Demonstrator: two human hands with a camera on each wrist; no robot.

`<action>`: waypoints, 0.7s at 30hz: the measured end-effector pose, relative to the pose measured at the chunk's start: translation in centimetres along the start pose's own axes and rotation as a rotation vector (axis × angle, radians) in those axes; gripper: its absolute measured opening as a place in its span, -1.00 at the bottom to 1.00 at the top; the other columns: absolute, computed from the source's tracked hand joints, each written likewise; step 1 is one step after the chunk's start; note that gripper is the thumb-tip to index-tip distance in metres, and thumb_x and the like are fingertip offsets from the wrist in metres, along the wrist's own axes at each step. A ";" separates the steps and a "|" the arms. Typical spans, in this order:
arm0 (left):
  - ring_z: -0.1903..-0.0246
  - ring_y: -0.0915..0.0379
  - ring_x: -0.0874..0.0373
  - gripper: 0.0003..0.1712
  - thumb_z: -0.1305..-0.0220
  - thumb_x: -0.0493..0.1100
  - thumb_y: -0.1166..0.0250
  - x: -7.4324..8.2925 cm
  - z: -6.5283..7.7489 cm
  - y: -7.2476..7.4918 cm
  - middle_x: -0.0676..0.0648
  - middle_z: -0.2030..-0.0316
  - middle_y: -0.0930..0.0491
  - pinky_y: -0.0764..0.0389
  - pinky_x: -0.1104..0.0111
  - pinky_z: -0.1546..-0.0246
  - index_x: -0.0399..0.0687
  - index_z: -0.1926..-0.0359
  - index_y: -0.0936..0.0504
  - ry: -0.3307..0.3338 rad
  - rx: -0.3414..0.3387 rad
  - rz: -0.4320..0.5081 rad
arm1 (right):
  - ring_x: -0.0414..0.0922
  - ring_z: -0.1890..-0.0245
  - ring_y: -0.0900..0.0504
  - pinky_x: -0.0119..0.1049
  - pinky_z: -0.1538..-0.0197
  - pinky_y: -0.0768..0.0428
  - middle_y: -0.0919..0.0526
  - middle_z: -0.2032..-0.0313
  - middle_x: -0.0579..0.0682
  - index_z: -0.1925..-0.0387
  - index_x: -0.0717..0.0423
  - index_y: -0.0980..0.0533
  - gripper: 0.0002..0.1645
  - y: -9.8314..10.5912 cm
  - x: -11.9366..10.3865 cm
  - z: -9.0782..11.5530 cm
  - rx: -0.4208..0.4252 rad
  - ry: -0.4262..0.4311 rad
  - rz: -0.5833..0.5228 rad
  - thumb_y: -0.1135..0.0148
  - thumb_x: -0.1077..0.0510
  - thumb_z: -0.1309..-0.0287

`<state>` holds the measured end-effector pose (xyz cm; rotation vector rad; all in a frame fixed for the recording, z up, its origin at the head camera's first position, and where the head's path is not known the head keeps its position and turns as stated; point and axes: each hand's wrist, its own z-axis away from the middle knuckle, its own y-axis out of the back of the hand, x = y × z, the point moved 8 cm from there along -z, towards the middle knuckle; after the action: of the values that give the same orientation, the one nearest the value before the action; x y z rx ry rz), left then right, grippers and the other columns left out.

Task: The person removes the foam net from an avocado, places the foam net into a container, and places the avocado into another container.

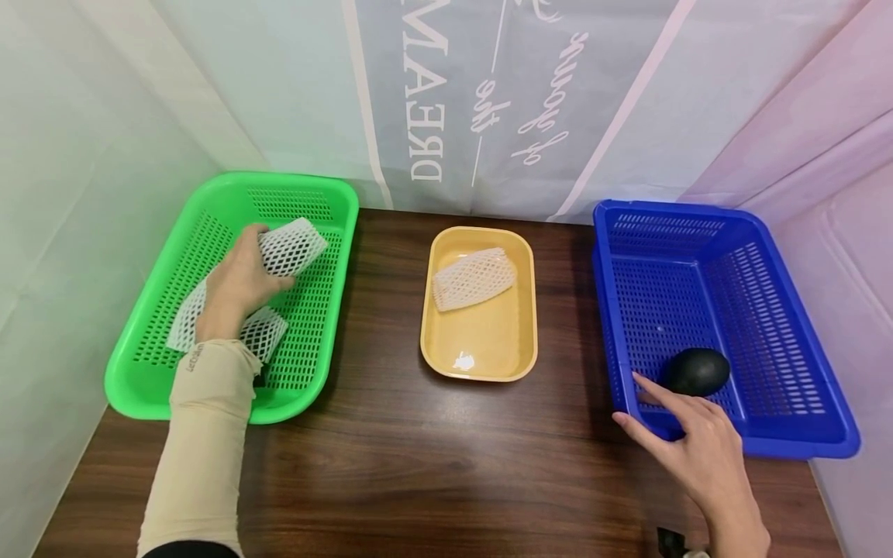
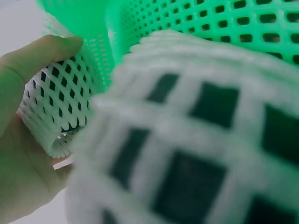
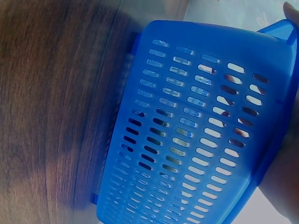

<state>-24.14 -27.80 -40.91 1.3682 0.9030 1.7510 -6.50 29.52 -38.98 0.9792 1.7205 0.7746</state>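
Observation:
In the head view my left hand (image 1: 237,283) grips a white foam net sleeve (image 1: 296,244) inside the green basket (image 1: 338,310). The left wrist view shows the thumb and fingers around this sleeve (image 2: 60,93), with dark patches through its mesh. Another netted item (image 2: 187,140) fills the foreground there. More foam nets (image 1: 263,333) lie under and beside the hand. My right hand (image 1: 705,446) reaches over the front left corner of the blue basket (image 1: 802,446), thumb outside, fingers over its inside. A dark egg-shaped item (image 1: 698,372) lies just beyond those fingers.
Between the baskets stands a yellow tray (image 1: 477,356) with a white foam net (image 1: 474,279) in it. All three containers rest on a dark wooden table (image 1: 446,465). A printed curtain (image 1: 474,101) hangs behind, and pale sheets border both sides.

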 end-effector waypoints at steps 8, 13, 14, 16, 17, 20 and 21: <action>-0.16 -0.34 -0.35 0.12 -0.08 -0.13 -0.49 1.9 0.9 0.8 -0.39 -0.27 -0.32 -0.40 -0.26 -0.10 -0.17 -0.51 0.01 -0.041 0.038 0.029 | -0.84 0.07 -0.20 0.02 -0.03 -0.35 -0.79 0.32 0.00 -0.12 -0.20 -0.64 -0.21 0.0 -0.1 0.1 -0.001 0.005 -0.003 -0.65 -0.01 0.33; -0.14 -0.35 -0.33 0.09 -0.07 -0.14 -0.48 3.3 1.6 1.3 -0.38 -0.24 -0.33 -0.41 -0.24 -0.11 -0.20 -0.49 -0.02 -0.080 0.068 0.019 | -0.83 0.08 -0.20 0.03 -0.03 -0.35 -0.79 0.32 0.01 -0.12 -0.19 -0.64 -0.21 -0.1 0.1 0.1 -0.002 0.001 -0.003 -0.65 -0.01 0.32; -0.13 -0.34 -0.32 0.09 -0.06 -0.14 -0.48 3.6 1.7 1.4 -0.38 -0.24 -0.32 -0.41 -0.24 -0.10 -0.20 -0.49 -0.02 -0.087 0.076 0.018 | -0.82 0.08 -0.21 0.03 -0.03 -0.35 -0.79 0.32 0.01 -0.12 -0.19 -0.63 -0.21 -0.1 0.1 0.1 -0.002 0.000 -0.003 -0.65 -0.01 0.32; -0.12 -0.34 -0.32 0.09 -0.06 -0.14 -0.48 4.1 2.1 1.7 -0.39 -0.24 -0.32 -0.42 -0.23 -0.08 -0.19 -0.49 -0.02 -0.099 0.092 0.020 | -0.80 0.09 -0.23 0.04 -0.03 -0.36 -0.79 0.32 0.01 -0.13 -0.19 -0.63 -0.21 -0.1 0.1 0.2 -0.002 -0.002 -0.002 -0.65 -0.01 0.32; -0.12 -0.34 -0.31 0.10 -0.06 -0.14 -0.48 4.4 2.3 1.8 -0.39 -0.24 -0.32 -0.42 -0.23 -0.08 -0.18 -0.49 -0.02 -0.104 0.101 0.020 | -0.78 0.09 -0.25 0.04 -0.03 -0.36 -0.79 0.32 0.01 -0.13 -0.20 -0.63 -0.21 -0.1 0.1 0.1 -0.003 -0.002 -0.001 -0.65 -0.02 0.31; -0.12 -0.35 -0.31 0.11 -0.04 -0.14 -0.49 5.2 2.9 2.3 -0.38 -0.25 -0.33 -0.43 -0.23 -0.07 -0.14 -0.50 -0.02 -0.115 0.126 0.030 | -0.69 0.11 -0.35 0.06 -0.03 -0.37 -0.79 0.31 0.01 -0.13 -0.20 -0.63 -0.21 -0.1 0.1 0.1 -0.005 -0.004 -0.004 -0.65 -0.01 0.31; -0.13 -0.35 -0.31 0.11 -0.04 -0.14 -0.49 5.5 3.1 2.4 -0.37 -0.25 -0.33 -0.43 -0.23 -0.06 -0.13 -0.50 -0.02 -0.118 0.134 0.032 | -0.68 0.12 -0.36 0.07 -0.03 -0.37 -0.79 0.31 0.02 -0.13 -0.21 -0.63 -0.21 -0.2 0.1 0.1 -0.005 -0.004 -0.006 -0.65 -0.01 0.31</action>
<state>-22.35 -23.91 -35.65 1.5632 0.9520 1.6387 -6.51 29.54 -39.16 0.9716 1.7164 0.7722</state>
